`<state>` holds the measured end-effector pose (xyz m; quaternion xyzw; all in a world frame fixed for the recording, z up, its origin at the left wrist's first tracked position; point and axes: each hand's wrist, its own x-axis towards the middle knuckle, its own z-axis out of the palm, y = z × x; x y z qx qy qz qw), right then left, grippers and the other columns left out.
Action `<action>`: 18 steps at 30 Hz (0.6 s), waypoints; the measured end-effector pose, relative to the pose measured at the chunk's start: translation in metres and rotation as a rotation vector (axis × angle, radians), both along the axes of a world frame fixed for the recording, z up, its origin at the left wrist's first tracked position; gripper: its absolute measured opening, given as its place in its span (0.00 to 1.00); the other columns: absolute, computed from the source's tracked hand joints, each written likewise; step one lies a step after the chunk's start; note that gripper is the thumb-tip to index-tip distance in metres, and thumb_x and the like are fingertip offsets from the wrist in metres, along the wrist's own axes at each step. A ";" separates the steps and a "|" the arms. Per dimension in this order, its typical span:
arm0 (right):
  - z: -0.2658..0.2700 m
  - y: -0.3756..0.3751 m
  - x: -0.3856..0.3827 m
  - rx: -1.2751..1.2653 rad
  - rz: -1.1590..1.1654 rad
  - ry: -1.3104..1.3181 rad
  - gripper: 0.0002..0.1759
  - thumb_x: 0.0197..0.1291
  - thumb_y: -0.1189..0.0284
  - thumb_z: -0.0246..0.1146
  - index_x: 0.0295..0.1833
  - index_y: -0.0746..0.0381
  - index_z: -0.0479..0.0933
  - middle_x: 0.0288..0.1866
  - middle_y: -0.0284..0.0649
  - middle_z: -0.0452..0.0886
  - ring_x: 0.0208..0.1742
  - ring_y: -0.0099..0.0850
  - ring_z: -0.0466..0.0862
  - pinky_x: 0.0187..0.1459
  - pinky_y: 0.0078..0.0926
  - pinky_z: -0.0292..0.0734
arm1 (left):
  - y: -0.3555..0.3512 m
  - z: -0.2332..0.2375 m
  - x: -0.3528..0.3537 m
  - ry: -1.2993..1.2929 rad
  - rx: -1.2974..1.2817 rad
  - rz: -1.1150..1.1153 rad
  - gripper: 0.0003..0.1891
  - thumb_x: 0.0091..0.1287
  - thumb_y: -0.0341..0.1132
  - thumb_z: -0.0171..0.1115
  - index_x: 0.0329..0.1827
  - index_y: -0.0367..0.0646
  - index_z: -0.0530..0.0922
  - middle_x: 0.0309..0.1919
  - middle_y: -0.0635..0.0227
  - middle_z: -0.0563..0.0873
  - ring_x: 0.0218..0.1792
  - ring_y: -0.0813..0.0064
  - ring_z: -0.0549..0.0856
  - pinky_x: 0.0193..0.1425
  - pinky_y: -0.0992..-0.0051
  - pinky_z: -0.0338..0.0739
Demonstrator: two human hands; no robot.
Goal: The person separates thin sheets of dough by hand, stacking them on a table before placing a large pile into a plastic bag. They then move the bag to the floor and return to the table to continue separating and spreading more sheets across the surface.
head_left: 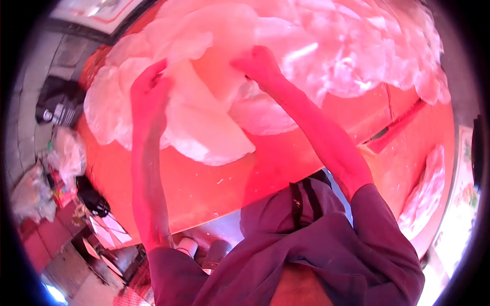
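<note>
Thin, pale, floppy sheets with rounded edges, tinted pink by the light, lie in a wide overlapping heap across the far side of the table. My left hand is closed at the heap's left part, fingers curled at the edge of a thin sheet that hangs toward me. Over the middle of the heap, my right hand is closed in a pinch at thin sheet material, its fingertips partly blurred. Between the hands, an orange-tinted patch shows. The sheets' exact material cannot be told.
The red-orange table reaches to my waist. A separate pale bundle lies at its right edge, near a dark slot in the top. On the floor at left are a black bag and plastic bags.
</note>
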<state>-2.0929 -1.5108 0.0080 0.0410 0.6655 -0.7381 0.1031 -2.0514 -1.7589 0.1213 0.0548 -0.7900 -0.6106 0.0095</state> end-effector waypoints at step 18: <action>0.108 0.458 0.276 0.523 -0.737 0.224 0.11 0.58 0.67 0.65 0.37 0.66 0.82 0.25 0.34 0.80 0.31 0.24 0.80 0.33 0.32 0.76 | 0.071 0.031 0.027 -0.099 -0.190 -0.353 0.21 0.73 0.36 0.55 0.66 0.36 0.73 0.61 0.56 0.78 0.62 0.64 0.76 0.66 0.68 0.70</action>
